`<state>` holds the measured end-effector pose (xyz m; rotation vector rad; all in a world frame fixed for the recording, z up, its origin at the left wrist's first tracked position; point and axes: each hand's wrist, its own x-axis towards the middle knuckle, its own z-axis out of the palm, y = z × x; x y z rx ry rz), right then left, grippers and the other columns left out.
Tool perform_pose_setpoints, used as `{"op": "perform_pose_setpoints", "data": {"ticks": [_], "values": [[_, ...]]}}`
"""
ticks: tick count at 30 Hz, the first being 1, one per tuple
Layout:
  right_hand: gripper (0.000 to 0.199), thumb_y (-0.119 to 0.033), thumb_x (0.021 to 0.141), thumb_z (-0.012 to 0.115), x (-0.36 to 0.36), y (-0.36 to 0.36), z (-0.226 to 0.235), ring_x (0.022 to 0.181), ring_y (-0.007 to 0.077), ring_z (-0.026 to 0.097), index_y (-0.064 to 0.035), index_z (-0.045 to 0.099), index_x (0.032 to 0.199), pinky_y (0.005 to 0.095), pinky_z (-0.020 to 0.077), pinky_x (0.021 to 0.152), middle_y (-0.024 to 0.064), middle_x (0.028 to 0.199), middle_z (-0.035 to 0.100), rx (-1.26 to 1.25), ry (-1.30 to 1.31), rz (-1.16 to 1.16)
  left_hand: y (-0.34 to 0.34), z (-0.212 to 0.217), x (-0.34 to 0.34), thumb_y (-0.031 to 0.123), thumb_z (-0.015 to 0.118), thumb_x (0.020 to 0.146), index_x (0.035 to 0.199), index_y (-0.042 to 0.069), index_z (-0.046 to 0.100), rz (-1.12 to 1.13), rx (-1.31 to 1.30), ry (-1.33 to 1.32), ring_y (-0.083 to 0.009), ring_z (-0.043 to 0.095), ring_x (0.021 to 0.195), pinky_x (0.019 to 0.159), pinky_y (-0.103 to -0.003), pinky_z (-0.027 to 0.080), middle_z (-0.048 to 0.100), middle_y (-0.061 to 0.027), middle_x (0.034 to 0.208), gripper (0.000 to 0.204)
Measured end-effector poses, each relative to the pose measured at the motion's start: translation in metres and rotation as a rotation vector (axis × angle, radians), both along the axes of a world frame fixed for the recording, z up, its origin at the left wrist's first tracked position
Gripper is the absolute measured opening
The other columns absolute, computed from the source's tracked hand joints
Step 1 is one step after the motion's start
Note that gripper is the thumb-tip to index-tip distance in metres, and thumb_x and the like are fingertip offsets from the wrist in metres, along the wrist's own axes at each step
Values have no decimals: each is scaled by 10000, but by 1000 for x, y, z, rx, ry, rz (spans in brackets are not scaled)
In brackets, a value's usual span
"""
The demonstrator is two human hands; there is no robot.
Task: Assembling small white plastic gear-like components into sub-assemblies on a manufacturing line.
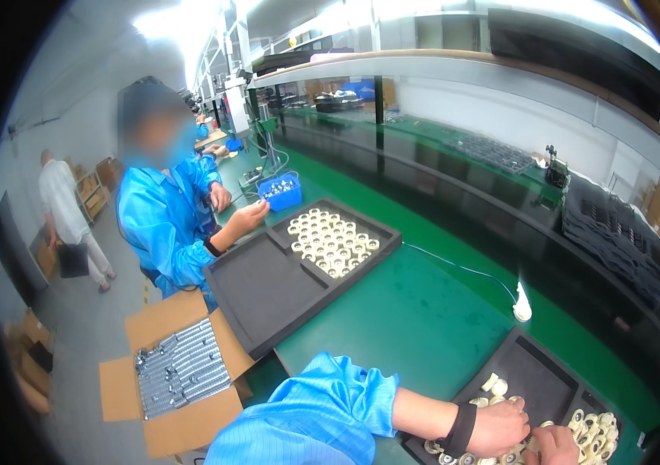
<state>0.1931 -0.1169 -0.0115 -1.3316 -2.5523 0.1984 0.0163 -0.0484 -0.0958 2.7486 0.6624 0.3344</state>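
Note:
My left hand (501,428), with a black band at the wrist, reaches in from the lower left over a black foam tray (535,364). Close beside it is my right hand (556,445), partly cut off by the lower edge. Both sets of fingers are curled in and nearly meet over the tray; what they hold, if anything, is mostly hidden. Cream plastic gears (498,386) lie loosely around and under the left hand. A heap of similar cream parts (595,435) fills the tray's right section.
Ahead, a second black tray (256,291) holds rows of cream parts (334,242). A co-worker in blue (163,225) sits beyond it near a blue bin (282,192). An open carton of metal parts (186,368) stands at left. A white cable fitting (522,302) lies on the green table (415,310).

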Motion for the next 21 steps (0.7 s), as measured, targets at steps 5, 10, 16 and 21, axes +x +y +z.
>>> {"op": "perform_pose_setpoints", "data": {"ticks": [5, 10, 16, 21], "values": [[262, -64, 834, 593, 0, 3, -5, 939, 367, 560, -2, 572, 1088, 409, 473, 813, 187, 1007, 586, 44, -7, 9, 0, -1, -6, 289, 623, 705, 746, 44, 627, -5, 278, -272, -310, 607, 704, 713, -413, 458, 632, -125, 724, 249], [272, -70, 838, 596, 0, 1, -1, 956, 373, 560, -13, 572, 1103, 419, 467, 830, 197, 1029, 588, -20, 22, -3, -1, -1, -5, 289, 627, 703, 745, 38, 626, -18, 276, -289, -312, 604, 712, 715, -415, 462, 632, -125, 726, 255], [296, -69, 831, 616, 4, 2, -3, 994, 386, 560, -7, 577, 1118, 421, 465, 857, 214, 1070, 588, -14, 9, -27, 1, 2, -3, 299, 623, 704, 749, 36, 629, -22, 298, -287, -306, 607, 713, 719, -418, 458, 636, -122, 730, 266], [316, -62, 829, 623, -1, 3, -1, 1011, 393, 554, -2, 570, 1134, 418, 460, 874, 218, 1092, 579, -36, 25, -32, 0, 2, -7, 283, 601, 722, 753, 33, 631, -21, 317, -275, -301, 613, 696, 739, -412, 454, 638, -124, 731, 254]]}}
